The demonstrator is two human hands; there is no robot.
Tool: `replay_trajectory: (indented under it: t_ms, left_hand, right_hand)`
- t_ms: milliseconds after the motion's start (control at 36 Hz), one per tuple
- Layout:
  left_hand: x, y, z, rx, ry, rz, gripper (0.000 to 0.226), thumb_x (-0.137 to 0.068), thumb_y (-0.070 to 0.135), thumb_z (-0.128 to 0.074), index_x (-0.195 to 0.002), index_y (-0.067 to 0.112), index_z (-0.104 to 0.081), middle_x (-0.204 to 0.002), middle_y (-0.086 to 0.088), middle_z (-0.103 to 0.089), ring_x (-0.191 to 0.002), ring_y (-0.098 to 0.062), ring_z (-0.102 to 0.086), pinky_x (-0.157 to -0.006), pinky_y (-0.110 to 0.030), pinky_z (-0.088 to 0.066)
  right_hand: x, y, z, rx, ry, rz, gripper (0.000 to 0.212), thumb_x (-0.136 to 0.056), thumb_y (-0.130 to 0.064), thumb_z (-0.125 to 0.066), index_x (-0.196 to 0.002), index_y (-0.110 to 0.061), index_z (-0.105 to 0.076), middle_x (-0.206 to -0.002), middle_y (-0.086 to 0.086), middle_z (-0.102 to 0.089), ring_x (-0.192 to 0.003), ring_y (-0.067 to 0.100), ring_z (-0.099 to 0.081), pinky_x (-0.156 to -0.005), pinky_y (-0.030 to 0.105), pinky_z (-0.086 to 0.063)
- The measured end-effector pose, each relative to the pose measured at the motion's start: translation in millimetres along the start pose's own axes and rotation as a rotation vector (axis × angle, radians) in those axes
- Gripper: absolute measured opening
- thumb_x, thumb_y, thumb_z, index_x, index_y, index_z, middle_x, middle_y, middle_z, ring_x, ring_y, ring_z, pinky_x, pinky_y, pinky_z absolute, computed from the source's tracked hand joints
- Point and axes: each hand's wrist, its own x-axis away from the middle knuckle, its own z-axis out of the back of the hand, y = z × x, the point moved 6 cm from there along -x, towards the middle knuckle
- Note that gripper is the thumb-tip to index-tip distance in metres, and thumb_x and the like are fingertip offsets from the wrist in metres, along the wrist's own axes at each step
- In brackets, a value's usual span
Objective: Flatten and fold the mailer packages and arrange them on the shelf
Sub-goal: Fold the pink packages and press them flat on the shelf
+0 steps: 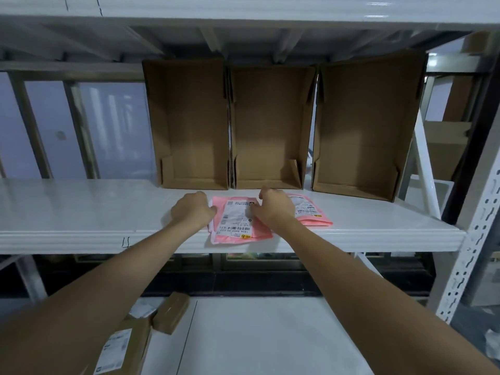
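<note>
The flat pink plastic mailer with a white label (238,223) lies at the front of the white metal shelf (81,212). The left hand (192,212) pinches its left edge and the right hand (273,211) presses on top, fingers curled. I think the flattening is happening now. Next, fold it neatly beside the second pink mailer (311,212).

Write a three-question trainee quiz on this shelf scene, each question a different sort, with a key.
1. True or false: the three cardboard boxes on the shelf hold mailers.
2. Which hand is at the left edge of the nearer pink mailer? A) left B) right
3. Fill in: the second pink mailer lies to the ___ of the one being handled.

Key: 1 false, they look empty; 2 A, with the right hand on its label; 3 right.
</note>
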Motion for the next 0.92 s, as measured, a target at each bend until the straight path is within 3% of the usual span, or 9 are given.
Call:
replay_trajectory:
  t_ms: [56,139,194,250,333,500,611,778,917]
  left_hand:
    - [2,8,7,-0.090,0.108,-0.048,0.032,-0.096,0.039,-0.046,-0.097,0.009,-0.057,-0.087,-0.004,-0.056,-0.080,-0.023,-0.056,-0.059,-0.027,-0.040]
    - [7,29,7,0.008,0.164,-0.255,0.034,-0.099,0.032,-0.038,-0.117,0.006,-0.052,-0.114,-0.009,-0.054,-0.101,-0.024,-0.054,-0.075,-0.034,-0.048]
    - [10,42,-5,0.032,0.077,-0.354,0.037,-0.100,0.030,-0.035,-0.125,0.007,-0.049,-0.126,-0.007,-0.050,-0.114,-0.023,-0.049,-0.092,-0.038,-0.047]
    - [13,50,-25,0.062,-0.069,-0.374,0.031,-0.097,0.031,-0.038,-0.114,0.013,-0.056,-0.120,-0.005,-0.057,-0.103,-0.021,-0.054,-0.092,-0.040,-0.049]
    - [14,51,-52,0.146,-0.256,-0.360,0.024,-0.089,0.042,-0.054,-0.103,0.022,-0.060,-0.102,-0.002,-0.065,-0.090,-0.018,-0.057,-0.090,-0.038,-0.050]
    - [1,49,-66,0.119,-0.484,-0.355,0.045,-0.094,0.033,-0.054,-0.136,0.016,-0.047,-0.130,-0.009,-0.056,-0.117,-0.023,-0.051,-0.107,-0.039,-0.039]
    - [-6,46,-59,0.101,-0.469,-0.367,0.064,-0.094,0.038,-0.055,-0.149,0.024,-0.027,-0.141,-0.001,-0.044,-0.124,-0.022,-0.044,-0.113,-0.040,-0.032]
    - [-9,46,-58,0.082,-0.499,-0.391,0.066,-0.097,0.041,-0.046,-0.152,0.030,-0.012,-0.154,-0.001,-0.028,-0.138,-0.022,-0.030,-0.118,-0.043,-0.019]
    - [-7,48,-55,0.033,-0.521,-0.422,0.072,-0.099,0.042,-0.042,-0.152,0.031,0.004,-0.161,0.002,-0.004,-0.147,-0.018,-0.007,-0.121,-0.040,-0.007]
  right_hand:
    - [-1,-5,5,0.062,0.098,0.038,0.037,-0.093,-0.039,-0.057,-0.118,-0.012,-0.056,-0.113,0.008,-0.060,-0.100,0.026,-0.057,-0.067,0.030,-0.042]
    - [-3,-19,12,0.121,0.253,0.170,0.030,-0.096,-0.033,-0.050,-0.118,-0.012,-0.054,-0.114,0.006,-0.057,-0.103,0.024,-0.053,-0.068,0.029,-0.039]
    - [0,-31,11,0.136,0.295,0.282,0.026,-0.096,-0.029,-0.047,-0.115,-0.012,-0.055,-0.111,0.005,-0.057,-0.098,0.021,-0.052,-0.069,0.028,-0.036]
    - [3,-40,6,0.121,0.291,0.372,0.027,-0.098,-0.028,-0.042,-0.113,-0.011,-0.057,-0.110,0.006,-0.056,-0.095,0.021,-0.052,-0.072,0.028,-0.034]
    - [4,-47,-18,0.085,0.177,0.432,0.035,-0.100,-0.031,-0.036,-0.117,-0.011,-0.058,-0.117,0.008,-0.058,-0.102,0.024,-0.054,-0.080,0.033,-0.040]
    - [-10,-40,-41,-0.001,-0.004,0.375,0.050,-0.104,-0.038,-0.025,-0.140,-0.012,-0.048,-0.149,0.009,-0.042,-0.138,0.024,-0.035,-0.108,0.038,-0.031]
    - [-14,-37,-58,0.050,-0.179,0.363,0.061,-0.103,-0.048,-0.013,-0.153,-0.015,-0.028,-0.161,0.007,-0.019,-0.150,0.020,-0.009,-0.119,0.039,-0.012]
    - [-23,-29,-82,0.186,-0.305,0.372,0.085,-0.087,-0.063,0.002,-0.155,-0.016,-0.016,-0.162,0.014,-0.007,-0.150,0.029,0.002,-0.120,0.048,-0.013]
    - [-26,-24,-84,0.149,-0.371,0.293,0.070,-0.098,-0.059,-0.006,-0.157,-0.021,-0.005,-0.163,0.007,0.008,-0.150,0.023,0.012,-0.121,0.045,-0.007]
